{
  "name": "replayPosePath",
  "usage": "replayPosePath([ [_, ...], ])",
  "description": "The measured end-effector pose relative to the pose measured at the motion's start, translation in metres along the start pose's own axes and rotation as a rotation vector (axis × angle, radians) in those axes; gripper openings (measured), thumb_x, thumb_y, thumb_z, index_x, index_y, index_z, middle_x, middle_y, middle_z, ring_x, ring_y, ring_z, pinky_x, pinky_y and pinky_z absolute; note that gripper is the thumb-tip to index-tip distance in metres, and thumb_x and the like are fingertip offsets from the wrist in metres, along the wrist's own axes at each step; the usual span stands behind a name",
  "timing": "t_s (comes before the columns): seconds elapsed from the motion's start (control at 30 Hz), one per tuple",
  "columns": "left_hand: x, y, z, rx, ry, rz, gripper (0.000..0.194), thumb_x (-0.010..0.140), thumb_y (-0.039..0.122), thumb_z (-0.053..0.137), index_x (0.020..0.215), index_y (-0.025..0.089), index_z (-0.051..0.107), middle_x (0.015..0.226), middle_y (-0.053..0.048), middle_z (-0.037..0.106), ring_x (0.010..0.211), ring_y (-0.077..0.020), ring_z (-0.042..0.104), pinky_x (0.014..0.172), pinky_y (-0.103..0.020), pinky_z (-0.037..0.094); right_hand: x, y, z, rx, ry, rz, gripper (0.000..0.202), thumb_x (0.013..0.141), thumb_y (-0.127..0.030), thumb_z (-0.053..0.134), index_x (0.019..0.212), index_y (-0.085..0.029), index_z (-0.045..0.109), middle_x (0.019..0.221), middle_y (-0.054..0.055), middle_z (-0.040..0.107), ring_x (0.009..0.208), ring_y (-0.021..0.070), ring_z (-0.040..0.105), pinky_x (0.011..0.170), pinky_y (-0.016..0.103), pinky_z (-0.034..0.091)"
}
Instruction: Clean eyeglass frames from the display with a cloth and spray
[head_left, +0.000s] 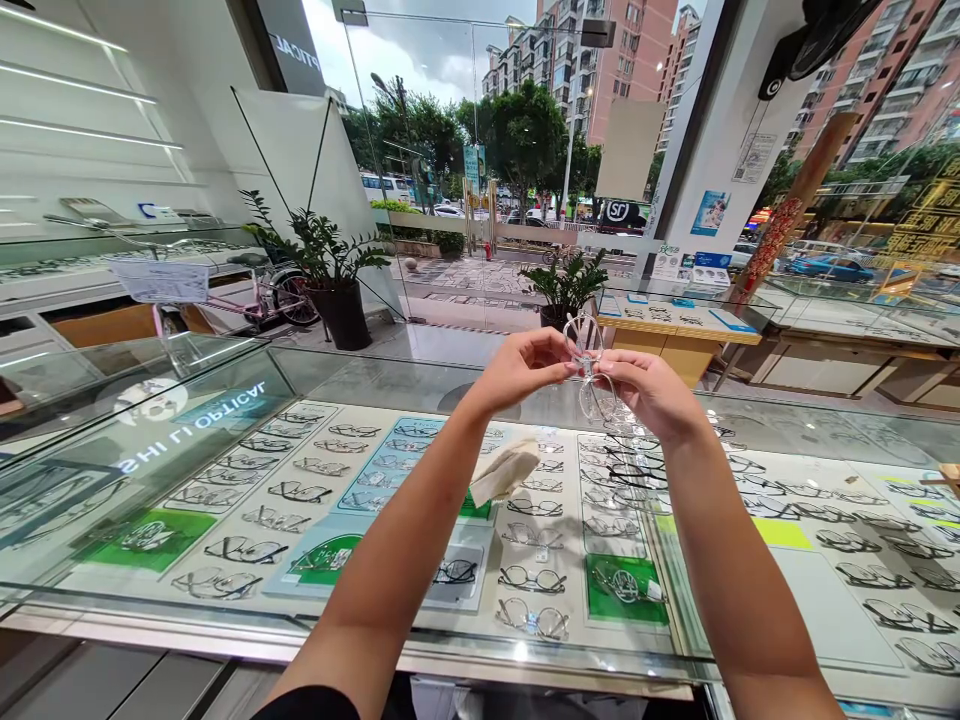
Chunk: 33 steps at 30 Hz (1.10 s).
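Observation:
My left hand [531, 368] and my right hand [643, 388] meet above the glass counter, fingers closed on a pair of eyeglasses [598, 400]. The eyeglasses are turned on end, one clear round lens above my fingers and the other below. My left fingertips pinch near the middle of the frame, and my right thumb and fingers grip it from the other side. Fingers cover part of the frame. Below my hands, a beige cleaning cloth [506, 472] lies crumpled on the counter top, touched by neither hand.
Under the glass of the display counter [420, 640] lie rows of eyeglasses [531, 578], some on green cards [626, 588]. Beyond it stand potted plants [339, 290], a bicycle [247, 290], a glass door [472, 180] and a wooden display table [675, 335] at the right.

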<state>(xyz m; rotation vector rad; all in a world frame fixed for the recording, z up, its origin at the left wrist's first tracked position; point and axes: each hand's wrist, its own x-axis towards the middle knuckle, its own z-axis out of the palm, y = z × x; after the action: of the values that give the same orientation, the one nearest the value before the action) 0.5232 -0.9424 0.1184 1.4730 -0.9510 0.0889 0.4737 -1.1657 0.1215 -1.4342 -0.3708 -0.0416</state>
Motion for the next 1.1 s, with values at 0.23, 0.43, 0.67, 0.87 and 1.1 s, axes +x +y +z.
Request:
replayPosePath([
  [0.23, 0.000, 0.000, 0.011, -0.027, -0.041, -0.010, 0.037, 0.084, 0.053, 0.086, 0.101, 0.020, 0.078, 0.096, -0.009, 0.079, 0.079, -0.0174, 0.072, 0.069, -0.031, 0.060, 0.000, 0.001, 0.000, 0.035, -0.051, 0.020, 0.029, 0.070, -0.048, 0.097, 0.084, -0.025, 0.084, 0.099, 0.005, 0.078, 0.093, 0.0191, 0.067, 0.094, 0.037, 0.056],
  [0.43, 0.001, 0.000, 0.013, -0.051, -0.060, 0.000, 0.042, 0.080, 0.052, 0.090, 0.095, 0.018, 0.070, 0.086, -0.005, 0.072, 0.072, -0.0141, 0.067, 0.068, -0.029, 0.057, -0.001, -0.001, 0.004, 0.014, -0.070, 0.002, 0.029, 0.071, -0.047, 0.097, 0.082, -0.023, 0.084, 0.112, 0.006, 0.077, 0.096, 0.0187, 0.066, 0.092, 0.036, 0.054],
  [0.67, 0.000, -0.004, 0.009, -0.066, -0.080, -0.018, 0.045, 0.079, 0.053, 0.089, 0.083, 0.020, 0.058, 0.077, 0.000, 0.062, 0.069, -0.0141, 0.065, 0.068, -0.029, 0.055, -0.005, -0.005, 0.004, -0.003, -0.049, 0.003, 0.031, 0.071, -0.049, 0.097, 0.085, -0.023, 0.085, 0.118, 0.009, 0.078, 0.101, 0.0216, 0.068, 0.096, 0.039, 0.056],
  [0.87, 0.003, -0.012, 0.008, -0.114, -0.028, -0.008, 0.049, 0.078, 0.051, 0.091, 0.081, 0.020, 0.052, 0.083, 0.002, 0.058, 0.071, -0.0121, 0.063, 0.071, -0.029, 0.057, -0.005, -0.008, 0.001, -0.002, -0.006, -0.010, 0.033, 0.067, -0.049, 0.100, 0.082, -0.025, 0.084, 0.105, 0.006, 0.079, 0.092, 0.0196, 0.067, 0.093, 0.038, 0.058],
  [1.1, 0.002, 0.008, 0.018, 0.005, 0.229, 0.014, 0.049, 0.084, 0.053, 0.083, 0.074, 0.021, 0.047, 0.064, 0.005, 0.050, 0.057, -0.0082, 0.044, 0.055, -0.023, 0.037, -0.002, -0.007, -0.002, -0.001, 0.081, -0.098, 0.031, 0.065, -0.045, 0.101, 0.082, -0.025, 0.084, 0.108, 0.006, 0.079, 0.094, 0.0190, 0.067, 0.096, 0.037, 0.055],
])
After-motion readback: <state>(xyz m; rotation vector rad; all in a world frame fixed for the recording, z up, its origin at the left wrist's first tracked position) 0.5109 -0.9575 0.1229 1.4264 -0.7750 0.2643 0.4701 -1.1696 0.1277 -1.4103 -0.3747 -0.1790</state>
